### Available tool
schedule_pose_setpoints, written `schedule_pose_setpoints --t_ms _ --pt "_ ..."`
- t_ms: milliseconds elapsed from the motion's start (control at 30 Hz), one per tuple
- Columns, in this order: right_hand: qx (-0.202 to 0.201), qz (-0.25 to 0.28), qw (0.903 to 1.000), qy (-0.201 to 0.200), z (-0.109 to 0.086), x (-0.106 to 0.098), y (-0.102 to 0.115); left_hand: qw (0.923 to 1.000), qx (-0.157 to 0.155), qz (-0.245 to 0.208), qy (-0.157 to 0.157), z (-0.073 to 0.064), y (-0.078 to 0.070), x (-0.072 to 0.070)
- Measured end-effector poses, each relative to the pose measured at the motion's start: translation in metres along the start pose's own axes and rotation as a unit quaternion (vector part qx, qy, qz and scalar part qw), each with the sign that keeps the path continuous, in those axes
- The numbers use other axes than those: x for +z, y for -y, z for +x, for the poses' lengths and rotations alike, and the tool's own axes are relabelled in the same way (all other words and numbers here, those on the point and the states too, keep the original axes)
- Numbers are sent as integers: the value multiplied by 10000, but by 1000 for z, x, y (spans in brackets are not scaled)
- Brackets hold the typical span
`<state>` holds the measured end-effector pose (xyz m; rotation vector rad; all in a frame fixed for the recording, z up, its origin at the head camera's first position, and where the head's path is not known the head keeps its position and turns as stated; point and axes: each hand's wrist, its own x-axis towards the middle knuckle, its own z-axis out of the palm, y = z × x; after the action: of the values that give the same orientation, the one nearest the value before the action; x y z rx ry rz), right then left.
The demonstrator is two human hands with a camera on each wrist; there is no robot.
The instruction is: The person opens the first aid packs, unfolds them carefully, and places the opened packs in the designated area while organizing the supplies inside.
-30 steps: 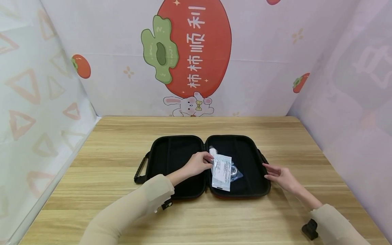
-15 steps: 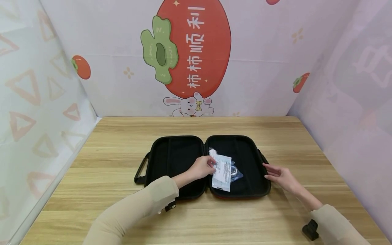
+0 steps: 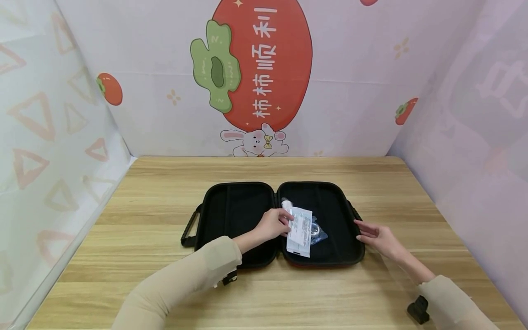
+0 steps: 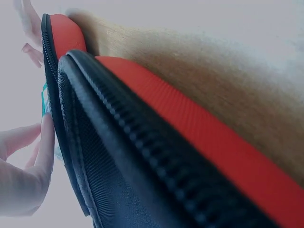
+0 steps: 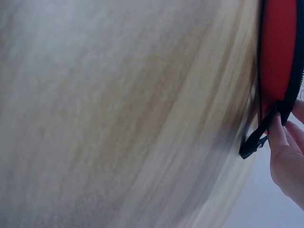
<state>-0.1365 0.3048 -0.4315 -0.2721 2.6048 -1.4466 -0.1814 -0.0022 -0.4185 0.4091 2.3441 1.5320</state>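
Now pinching the white packet (image 3: 300, 233) with the left hand (image 3: 270, 224) over the open black case (image 3: 343, 240), near the left edge of its right half, partly hiding a blue bag (image 3: 319, 233); gripping the case's right edge with the right hand (image 3: 378, 237).

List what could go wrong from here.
The white packet partly overlaps the blue pouch, so moving it might drag the pouch along.
The left hand is close to the small white item and could knock it.
The right hand is at the open case; a tug might shift the contents.
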Motion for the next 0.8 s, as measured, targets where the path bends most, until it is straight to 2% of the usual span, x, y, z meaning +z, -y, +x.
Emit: schedule_pose_setpoints --t_ms 133,367,567,667,700,800 --pt "-26 -3 10000 -10 0 0 0 9998 -47 -182 -10 0 0 -4" --pt "-14 -23 10000 22 0 0 -1 9987 138 -473 -111 -3 -4 -14" --pt "48 24 10000 30 0 0 -2 9971 -19 -685 -342 -6 -6 -26" --pt "60 44 10000 41 0 -1 -3 9970 28 -679 -357 -8 -5 -36" --pt "47 43 10000 51 0 -1 -3 9969 182 -688 -332 -10 -5 -39" --pt "6 66 9999 75 0 -1 -2 9969 320 -631 -335 -13 -3 -49"
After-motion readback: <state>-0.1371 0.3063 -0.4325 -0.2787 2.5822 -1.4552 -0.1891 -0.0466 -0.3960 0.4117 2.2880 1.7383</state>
